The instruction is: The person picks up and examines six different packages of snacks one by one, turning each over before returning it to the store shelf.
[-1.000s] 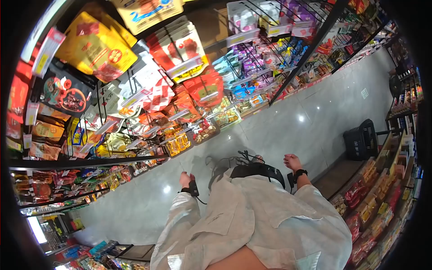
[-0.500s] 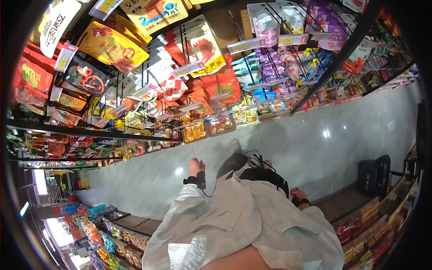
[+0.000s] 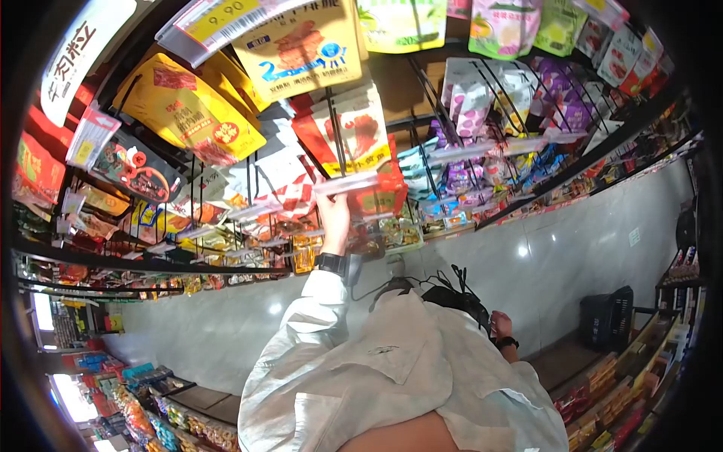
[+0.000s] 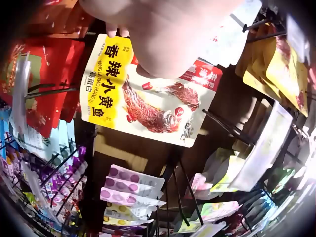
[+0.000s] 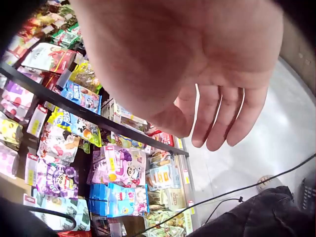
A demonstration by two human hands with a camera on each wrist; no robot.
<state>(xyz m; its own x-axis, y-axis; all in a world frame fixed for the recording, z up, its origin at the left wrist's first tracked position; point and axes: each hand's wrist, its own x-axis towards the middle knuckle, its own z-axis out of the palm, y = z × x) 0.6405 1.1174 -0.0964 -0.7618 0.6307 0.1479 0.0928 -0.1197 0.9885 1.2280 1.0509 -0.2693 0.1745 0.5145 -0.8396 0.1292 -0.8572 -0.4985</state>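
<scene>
In the head view my left hand (image 3: 334, 216) reaches up to the shelf, under a white and red snack pouch (image 3: 354, 128) with a yellow lower band. The left wrist view shows this dried-fish pouch (image 4: 143, 108) up close. There the thumb lies across its printed front, with two fingertips (image 4: 111, 30) at its edge, gripping it. A clear price-tag holder (image 3: 350, 183) partly covers the fingers in the head view. My right hand (image 3: 500, 325) hangs low by my side, holding nothing. Its fingers hang loose in the right wrist view.
Yellow snack pouches (image 3: 192, 109) hang left of the gripped one, and red pouches (image 4: 49, 84) beside it. Black wire hooks (image 4: 229, 126) stick out of the rack. A dark shopping basket (image 3: 605, 316) stands at the right. Grey floor (image 3: 452, 279) runs between the shelves.
My left hand has risen from over the floor to the dried-fish pouch on the rack and taken hold of it. The right hand has dropped closer to my side. The view is nearer the shelf.
</scene>
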